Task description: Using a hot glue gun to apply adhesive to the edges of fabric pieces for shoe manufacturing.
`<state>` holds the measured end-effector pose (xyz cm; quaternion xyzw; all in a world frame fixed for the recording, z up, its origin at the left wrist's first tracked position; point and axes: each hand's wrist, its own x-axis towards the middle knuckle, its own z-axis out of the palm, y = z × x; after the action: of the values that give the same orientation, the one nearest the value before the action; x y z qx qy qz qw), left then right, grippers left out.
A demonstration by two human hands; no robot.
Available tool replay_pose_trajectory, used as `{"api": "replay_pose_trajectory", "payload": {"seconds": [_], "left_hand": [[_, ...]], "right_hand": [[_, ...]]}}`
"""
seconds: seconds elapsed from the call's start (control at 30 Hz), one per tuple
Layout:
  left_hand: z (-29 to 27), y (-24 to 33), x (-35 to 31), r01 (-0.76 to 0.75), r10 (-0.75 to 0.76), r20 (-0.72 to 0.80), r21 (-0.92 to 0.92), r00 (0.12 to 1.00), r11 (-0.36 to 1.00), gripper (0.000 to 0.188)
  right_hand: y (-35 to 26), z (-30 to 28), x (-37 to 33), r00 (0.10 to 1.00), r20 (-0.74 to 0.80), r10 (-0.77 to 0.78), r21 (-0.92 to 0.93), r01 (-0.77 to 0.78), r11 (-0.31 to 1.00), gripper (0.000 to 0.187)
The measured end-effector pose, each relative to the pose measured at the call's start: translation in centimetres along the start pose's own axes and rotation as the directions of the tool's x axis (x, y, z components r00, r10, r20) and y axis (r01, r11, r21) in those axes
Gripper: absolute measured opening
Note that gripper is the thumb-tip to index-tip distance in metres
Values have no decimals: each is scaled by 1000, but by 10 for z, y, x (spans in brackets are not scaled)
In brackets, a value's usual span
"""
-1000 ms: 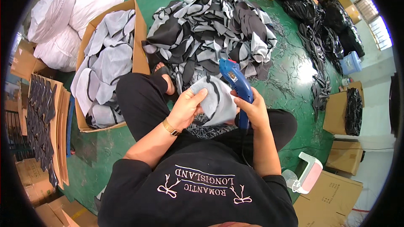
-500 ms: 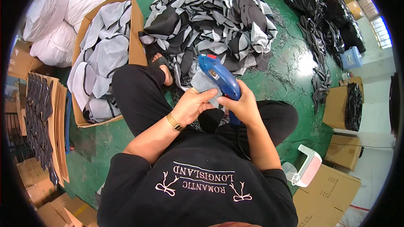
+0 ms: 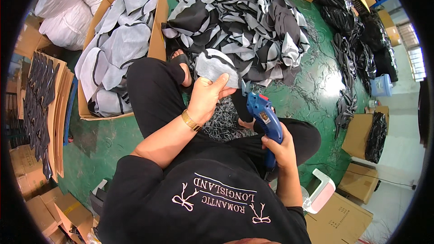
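My left hand (image 3: 207, 98), a gold band at its wrist, pinches a light grey fabric piece (image 3: 216, 67) with a dark edge between thumb and fingers. The fabric is held out beyond the fingers, above the floor between my legs. My right hand (image 3: 281, 148) is wrapped round the handle of blue electric scissors (image 3: 264, 115) with a red button on top. Their narrow front end points away from me and lies close by the fabric's right edge; whether it touches cannot be made out.
A big heap of grey and black fabric pieces (image 3: 253, 27) lies ahead. To its left stands a cardboard box (image 3: 162, 22) filled with similar pieces. Thin scraps (image 3: 224, 122) cover the floor between my feet. A white and pink appliance (image 3: 322, 194) stands at right by flat cardboard (image 3: 341, 219).
My hands have moved apart. The electric scissors have come down and to the right, no longer over the fabric, which my left hand now holds farther out. The view has shifted a little.
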<state>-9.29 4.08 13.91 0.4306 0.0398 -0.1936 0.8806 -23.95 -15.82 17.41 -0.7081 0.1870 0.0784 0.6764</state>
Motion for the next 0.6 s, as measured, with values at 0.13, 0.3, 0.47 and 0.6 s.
{"api": "replay_pose_trajectory", "payload": {"seconds": [0.13, 0.3, 0.47, 0.6], "left_hand": [[-2, -2, 0, -23, 22, 10, 52, 1000, 998, 26], [-1, -4, -2, -12, 13, -16, 19, 1000, 1000, 25], [-1, -5, -4, 6, -6, -9, -15, 1000, 1000, 26], [2, -4, -4, -15, 15, 2, -12, 1000, 1000, 25]], "right_hand": [[4, 2, 0, 999, 20, 26, -38, -26, 999, 37], [5, 2, 2, 999, 13, 35, -49, -34, 998, 36], [4, 3, 2, 999, 11, 48, -45, -47, 998, 38], [6, 2, 3, 999, 3, 45, -24, -45, 999, 41]]}}
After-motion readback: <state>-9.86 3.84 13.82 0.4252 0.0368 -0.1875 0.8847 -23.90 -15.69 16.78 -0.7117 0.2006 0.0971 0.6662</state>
